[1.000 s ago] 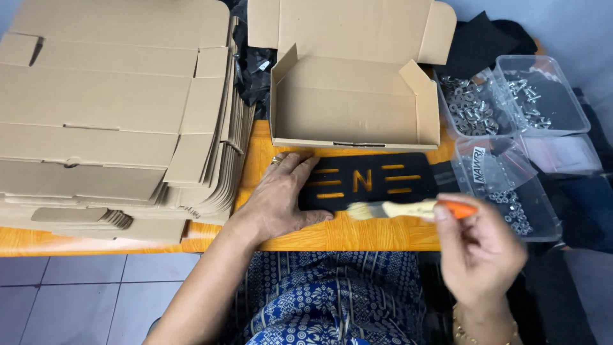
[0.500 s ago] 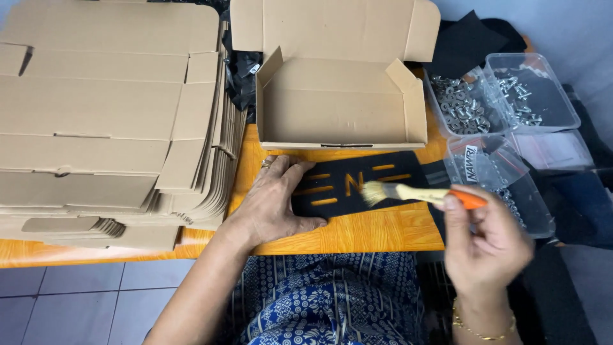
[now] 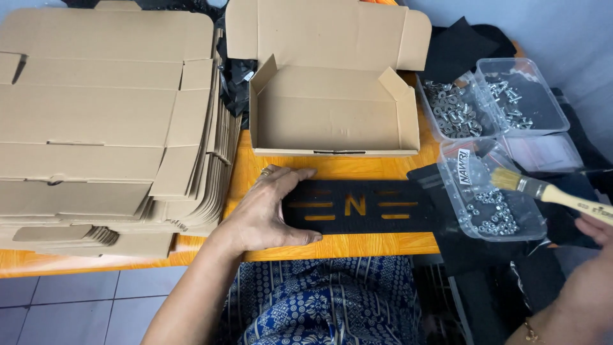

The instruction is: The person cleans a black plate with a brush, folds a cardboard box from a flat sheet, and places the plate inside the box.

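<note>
A long black plate with cut-out slots and a letter shape (image 3: 364, 206) lies flat on the orange table (image 3: 332, 169). My left hand (image 3: 265, 211) rests on its left end, fingers spread over the edge. My right hand (image 3: 597, 255), at the right edge of the view, holds a paintbrush (image 3: 549, 191) with pale bristles and a wooden handle. The brush hovers over a clear tub of small metal nuts (image 3: 495, 207), away from the plate. Behind the plate stands an open cardboard box (image 3: 332, 112), nothing in it.
A tall stack of flat cardboard box blanks (image 3: 102, 121) fills the left of the table. Two more clear tubs of screws and bolts (image 3: 491, 102) sit at the back right, with black fabric pieces (image 3: 460, 48) behind them. Tiled floor shows below.
My right hand has swung the brush off the black plate to the right, over the tub of nuts. My left hand stays on the plate's left end.
</note>
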